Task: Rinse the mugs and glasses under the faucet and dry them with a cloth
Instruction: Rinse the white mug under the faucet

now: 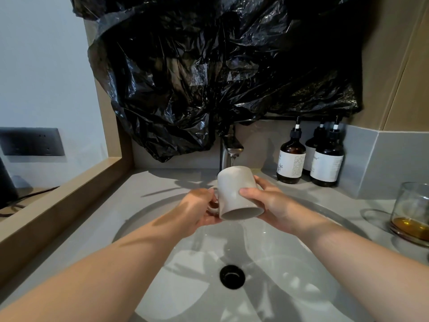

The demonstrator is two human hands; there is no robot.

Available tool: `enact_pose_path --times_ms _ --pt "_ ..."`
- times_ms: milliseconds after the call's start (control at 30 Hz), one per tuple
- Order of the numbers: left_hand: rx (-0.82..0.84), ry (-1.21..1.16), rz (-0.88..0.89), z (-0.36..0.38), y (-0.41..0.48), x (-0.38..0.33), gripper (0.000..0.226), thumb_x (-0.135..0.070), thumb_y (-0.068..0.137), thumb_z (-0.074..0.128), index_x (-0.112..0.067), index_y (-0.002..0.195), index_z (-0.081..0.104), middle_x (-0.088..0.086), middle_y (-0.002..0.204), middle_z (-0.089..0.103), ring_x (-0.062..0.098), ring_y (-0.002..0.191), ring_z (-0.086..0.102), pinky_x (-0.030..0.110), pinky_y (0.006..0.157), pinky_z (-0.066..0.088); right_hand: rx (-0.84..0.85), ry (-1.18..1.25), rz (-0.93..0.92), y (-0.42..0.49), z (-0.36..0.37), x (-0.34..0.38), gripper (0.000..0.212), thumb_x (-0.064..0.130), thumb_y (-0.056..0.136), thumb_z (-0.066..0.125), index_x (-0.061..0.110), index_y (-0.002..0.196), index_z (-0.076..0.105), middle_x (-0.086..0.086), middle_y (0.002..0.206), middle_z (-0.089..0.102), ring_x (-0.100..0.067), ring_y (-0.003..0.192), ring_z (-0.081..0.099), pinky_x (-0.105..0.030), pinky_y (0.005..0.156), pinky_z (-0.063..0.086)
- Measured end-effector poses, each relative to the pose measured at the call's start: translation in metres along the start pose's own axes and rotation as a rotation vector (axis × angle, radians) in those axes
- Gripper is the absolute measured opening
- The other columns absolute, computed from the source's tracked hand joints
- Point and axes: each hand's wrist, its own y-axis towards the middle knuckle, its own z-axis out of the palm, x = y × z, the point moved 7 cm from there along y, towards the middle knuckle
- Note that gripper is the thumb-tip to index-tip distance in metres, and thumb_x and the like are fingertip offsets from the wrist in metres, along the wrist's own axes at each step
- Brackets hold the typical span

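Above the sink [301, 263], right under the faucet [232, 149], one mug [234, 191] is being held in both hands. It is a plain pale grey mug with a matte surface and a thick loop handle on its left side. The mug is leaning. Its flat base is facing the person and a little down, and its mouth is pointing away and up to the spout, so its long axis is running from the person toward the back wall. A thin stream of water is falling from the spout at the rim. The left hand [197, 210] is gripping the handle with curled fingers. The right hand [271, 205] is holding the body near the base, the thumb lying on the near side and the fingers wrapping round the far side.

On the counter at the right, one glass [413, 210] with some amber liquid is standing, well apart from the mug. Three brown pump bottles [292, 159] are standing close together by the back wall. One dark drain [232, 276] is showing in the basin. A crumpled black plastic sheet [209, 66] is hanging over the wall above the faucet.
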Motion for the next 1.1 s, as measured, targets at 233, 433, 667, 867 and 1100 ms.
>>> enact_pose_path --times_ms 233,433,667,867,1100 --pt "-0.058 0.120 0.106 0.003 -0.006 0.000 0.019 -0.017 0.103 0.039 -0.007 0.107 0.055 0.010 0.088 0.059 0.023 0.076 0.062 0.031 0.069 0.058 -0.010 -0.236 0.077 -0.007 0.002 -0.006 0.043 0.033 0.083 0.068 0.025 0.121 0.048 0.000 0.114 0.064 -0.021 0.106 0.061 -0.041 0.094 0.047" --pt "-0.088 0.361 0.271 0.001 -0.003 -0.009 0.019 -0.018 0.102 0.043 -0.012 0.092 0.059 0.003 0.081 0.060 0.014 0.068 0.057 0.031 0.075 0.054 -0.020 -0.255 0.034 -0.007 0.003 -0.007 0.041 0.026 0.075 0.078 0.027 0.109 0.056 0.000 0.110 0.068 -0.020 0.101 0.065 -0.037 0.083 0.054" --pt "-0.025 0.241 0.169 0.001 0.004 -0.003 0.018 -0.022 0.101 0.045 -0.014 0.088 0.055 0.000 0.077 0.055 0.011 0.064 0.050 0.029 0.078 0.046 -0.211 -0.473 -0.171 -0.008 0.005 0.005 0.076 0.027 0.055 0.091 0.023 0.116 0.044 0.003 0.111 0.060 -0.016 0.102 0.059 -0.030 0.081 0.051" --pt "-0.120 0.402 0.198 -0.007 0.012 -0.005 0.016 -0.022 0.102 0.038 -0.016 0.101 0.053 0.004 0.107 0.064 0.020 0.100 0.063 0.037 0.090 0.049 -0.263 -0.570 -0.334 -0.012 0.018 0.019 0.071 0.017 0.056 0.089 0.027 0.108 0.042 0.014 0.098 0.056 -0.011 0.094 0.057 -0.024 0.078 0.045" --pt "-0.167 0.368 0.237 -0.009 0.008 -0.012 0.015 -0.018 0.101 0.040 -0.027 0.112 0.046 0.001 0.106 0.062 0.014 0.089 0.063 0.036 0.087 0.052 -0.359 -0.496 -0.276 -0.003 0.018 0.015 0.074 0.025 0.053 0.091 0.025 0.111 0.044 0.007 0.102 0.060 -0.015 0.096 0.060 -0.031 0.081 0.052"
